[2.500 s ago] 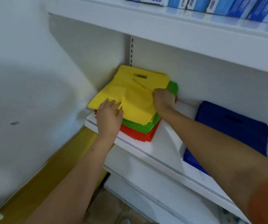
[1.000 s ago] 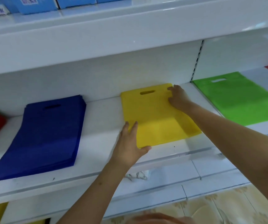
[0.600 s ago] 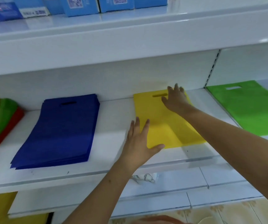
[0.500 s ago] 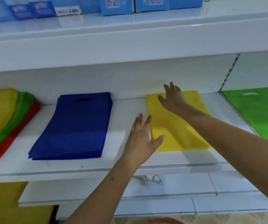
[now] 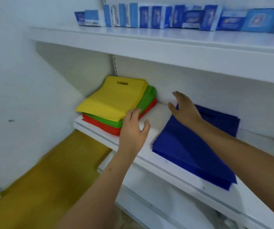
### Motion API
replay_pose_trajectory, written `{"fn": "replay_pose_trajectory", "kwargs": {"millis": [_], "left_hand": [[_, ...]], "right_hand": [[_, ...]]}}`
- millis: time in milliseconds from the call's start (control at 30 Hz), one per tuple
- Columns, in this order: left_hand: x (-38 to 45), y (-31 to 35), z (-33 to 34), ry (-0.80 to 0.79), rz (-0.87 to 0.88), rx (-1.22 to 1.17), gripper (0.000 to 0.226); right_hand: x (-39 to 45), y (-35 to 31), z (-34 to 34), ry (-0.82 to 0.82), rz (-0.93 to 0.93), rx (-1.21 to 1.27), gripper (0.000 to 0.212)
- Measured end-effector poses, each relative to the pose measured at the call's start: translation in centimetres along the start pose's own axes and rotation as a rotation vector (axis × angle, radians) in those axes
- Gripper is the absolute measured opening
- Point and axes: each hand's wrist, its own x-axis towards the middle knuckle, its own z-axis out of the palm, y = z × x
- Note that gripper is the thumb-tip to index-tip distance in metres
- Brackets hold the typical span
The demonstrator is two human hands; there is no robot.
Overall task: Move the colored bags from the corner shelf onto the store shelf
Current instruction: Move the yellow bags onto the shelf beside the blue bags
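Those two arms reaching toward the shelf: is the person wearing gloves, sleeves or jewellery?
No. The left hand and right hand are bare, with no gloves, rings, watch or bracelets in view. Both forearms are uncovered as far as the picture shows; no sleeve appears.

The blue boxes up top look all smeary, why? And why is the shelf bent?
Head view: the blue boxes are smeared sideways, which looks like motion blur; their print is unreadable. Head view: the wide-angle lens bows the upper shelf. Head view: the yellow bags look sharper.
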Motion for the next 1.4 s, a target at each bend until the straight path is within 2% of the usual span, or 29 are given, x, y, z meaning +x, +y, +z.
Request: {"fn": "replay_pose_trajectory", "kwargs": {"millis": [167, 333, 433, 533, 600, 667, 733, 800, 867, 933, 1033, 1167, 1267, 1400], "left_hand": [[3.9, -10.4, -6.4, 0.076, -0.164, 0.137, 0.049], [7.4, -18.1, -8.9, 0.003, -0.285, 0.229, 0.066], [9.5, -21.0, -9.4, -0.064, -0.317, 0.271, 0.081], [10.3, -22.8, -8.8, -0.146, -0.31, 0.294, 0.086], [10.1, -23.6, -8.0, -0.183, -0.31, 0.29, 0.083], [9.9, -24.2, -7.5, -0.147, -0.282, 0.309, 0.08], [9.9, -24.3, -7.2, -0.115, -0.226, 0.328, 0.073], [10.0, -24.0, -6.9, -0.122, -0.167, 0.312, 0.057], [10.0, -23.6, -6.7, -0.133, -0.106, 0.306, 0.042], [9.8, -23.1, -6.8, -0.126, -0.069, 0.298, 0.037], [8.7, -21.5, -7.3, -0.048, -0.041, 0.242, 0.042], [7.2, -16.9, -7.4, 0.027, 0.05, 0.061, 0.039], [6.9, -11.9, -6.4, 0.029, 0.152, -0.091, 0.041], [5.2, -5.6, -2.8, -0.059, 0.299, -0.103, 0.046]], "right_hand": [[6.9, -6.8, 6.5, -0.073, -0.086, -0.089, 0.071], [12.7, -9.6, 11.6, -0.119, -0.076, -0.242, 0.084], [14.7, -9.8, 13.4, -0.179, -0.031, -0.33, 0.094], [15.5, -9.2, 14.6, -0.218, 0.069, -0.366, 0.102], [15.7, -8.6, 15.2, -0.202, 0.097, -0.376, 0.1], [15.7, -8.4, 15.7, -0.142, 0.081, -0.407, 0.09], [15.4, -8.9, 16.1, -0.065, 0.01, -0.477, 0.068], [15.0, -9.8, 16.8, 0.001, -0.067, -0.534, 0.044], [14.8, -10.4, 17.2, 0.031, -0.117, -0.57, 0.035], [15.0, -10.9, 16.4, 0.034, -0.126, -0.526, 0.035], [15.2, -10.6, 13.1, 0.05, -0.043, -0.344, 0.038], [13.6, -8.9, 8.3, 0.111, 0.059, -0.214, 0.042], [10.8, -6.1, 4.7, 0.115, 0.151, -0.082, 0.045], [5.2, -0.5, -0.9, 0.178, 0.231, 0.049, 0.043]]}}
